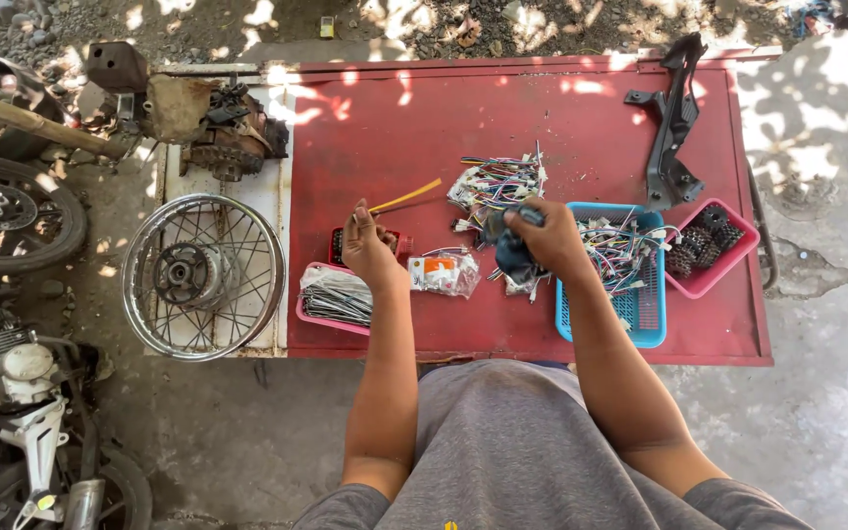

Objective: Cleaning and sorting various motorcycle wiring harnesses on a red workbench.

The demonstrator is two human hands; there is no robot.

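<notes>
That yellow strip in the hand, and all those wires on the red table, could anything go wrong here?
Maybe. The left hand pinches the yellow strip only at its end, so it might slip out. The right hand holds a dark bundle right beside the pile of wires, so loose ends could snag and tangle. The blue basket sits near the table edge, so an elbow bump might tip it.

A small clear plastic bag with an orange and white label lies flat on the red table, just right of the left hand and left of the right hand. Below the left hand, a clear bag of metal spokes (thin grey rods) rests in a pink tray.
</notes>
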